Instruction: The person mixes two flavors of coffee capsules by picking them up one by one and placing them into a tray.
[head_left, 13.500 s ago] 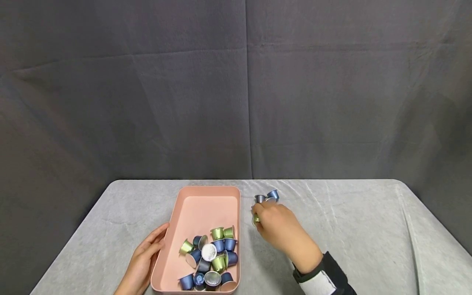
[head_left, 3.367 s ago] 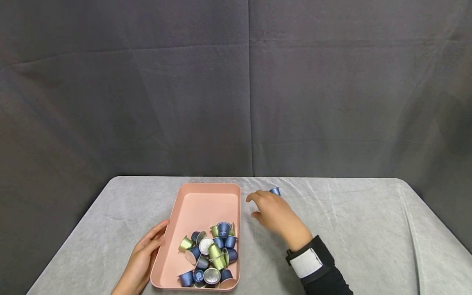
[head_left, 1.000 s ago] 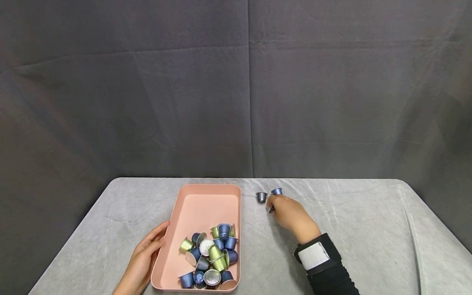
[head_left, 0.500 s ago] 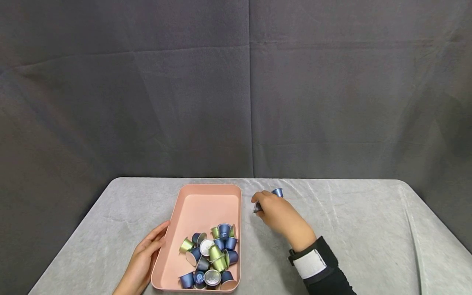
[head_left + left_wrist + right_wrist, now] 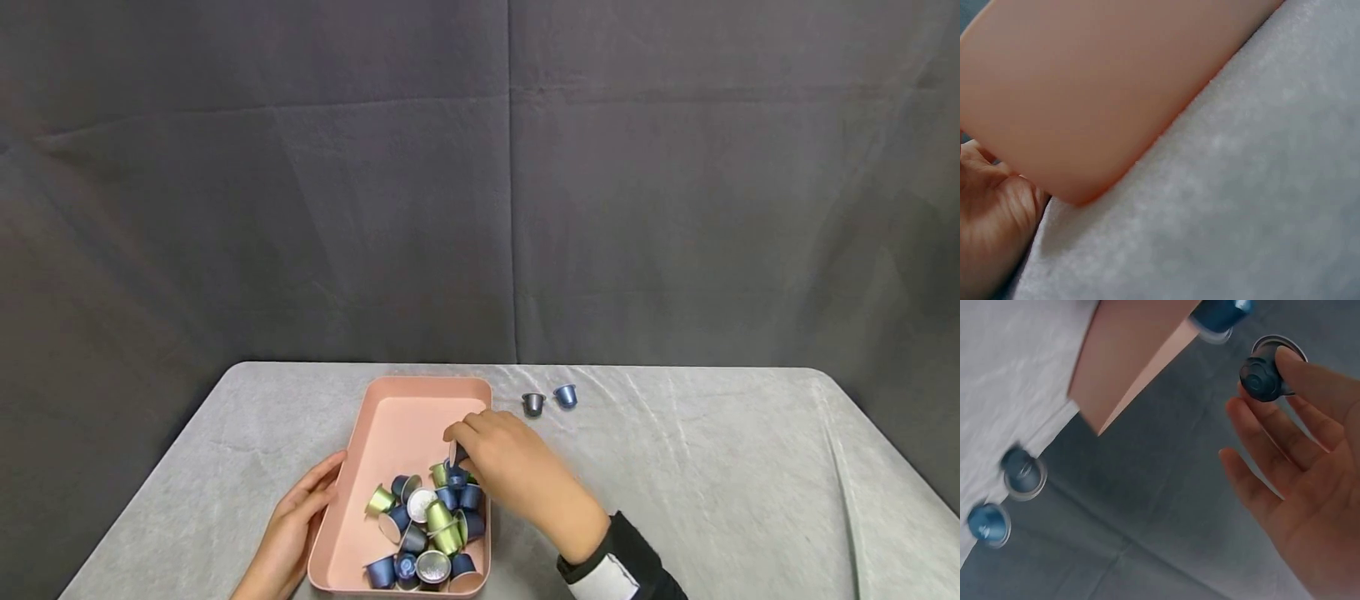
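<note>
My right hand (image 5: 517, 471) is over the right side of a pink tray (image 5: 427, 408), pinching a dark coffee capsule (image 5: 1262, 378) between thumb and index finger. In the right wrist view its other fingers are spread apart. Against the tray's left wall lies my left hand (image 5: 292, 521), fingers extended and touching it; the left wrist view shows only the palm and part of the fingers by the tray's corner. Inside the tray is a pile of green capsules (image 5: 442, 525), blue capsules (image 5: 381, 572) and dark ones, some foil side up.
Right of the tray's far end, a dark grey capsule (image 5: 533, 404) and a blue capsule (image 5: 566, 397) stand on the grey cloth-covered table (image 5: 712, 475). A dark curtain (image 5: 480, 208) hangs behind the table.
The right hand has carried the dark capsule left from the table to above the tray. Earlier, more capsules stood right of the tray and fewer lay in it. The left hand stays put.
</note>
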`<state>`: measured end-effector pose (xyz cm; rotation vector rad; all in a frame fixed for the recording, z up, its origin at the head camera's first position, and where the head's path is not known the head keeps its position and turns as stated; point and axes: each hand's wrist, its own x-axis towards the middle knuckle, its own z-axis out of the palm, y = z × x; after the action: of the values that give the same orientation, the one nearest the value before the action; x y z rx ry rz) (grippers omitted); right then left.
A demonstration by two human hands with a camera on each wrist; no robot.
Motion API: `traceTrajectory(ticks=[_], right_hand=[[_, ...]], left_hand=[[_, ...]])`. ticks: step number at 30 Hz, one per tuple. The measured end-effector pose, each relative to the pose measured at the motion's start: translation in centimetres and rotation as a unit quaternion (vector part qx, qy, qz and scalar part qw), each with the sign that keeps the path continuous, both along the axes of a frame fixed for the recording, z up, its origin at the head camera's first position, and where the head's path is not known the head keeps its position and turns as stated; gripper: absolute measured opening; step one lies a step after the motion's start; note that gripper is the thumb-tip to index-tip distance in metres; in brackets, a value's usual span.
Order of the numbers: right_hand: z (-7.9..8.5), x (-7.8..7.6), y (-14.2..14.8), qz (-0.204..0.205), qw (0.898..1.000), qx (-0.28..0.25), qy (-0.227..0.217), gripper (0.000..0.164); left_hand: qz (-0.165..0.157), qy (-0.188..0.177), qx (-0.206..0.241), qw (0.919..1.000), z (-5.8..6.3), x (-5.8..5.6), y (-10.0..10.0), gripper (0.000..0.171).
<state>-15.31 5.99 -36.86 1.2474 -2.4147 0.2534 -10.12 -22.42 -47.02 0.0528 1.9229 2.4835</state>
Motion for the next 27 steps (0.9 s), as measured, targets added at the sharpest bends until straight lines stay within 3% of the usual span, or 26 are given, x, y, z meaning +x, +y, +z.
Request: traceTrajectory(ticks=[8, 19, 27], right_hand=[[-0.8, 0.7, -1.2, 0.021, 1.0, 0.022, 0.004, 0.029], [-1.6, 1.1, -1.9, 0.027, 0.998, 0.047, 0.018, 0.034], [-1.8, 1.1, -1.9, 0.018, 0.998, 0.052, 0.022, 0.033]], left_hand=[[0.0, 0.002, 0.007, 1.0, -0.1, 0.0, -0.1, 0.042], [0.009, -0.028, 0.001, 0.9996, 0.4, 0.1, 0.2, 0.056], [0.006, -0.027, 0.003, 0.9996, 0.4, 0.3, 0.1, 0.057]])
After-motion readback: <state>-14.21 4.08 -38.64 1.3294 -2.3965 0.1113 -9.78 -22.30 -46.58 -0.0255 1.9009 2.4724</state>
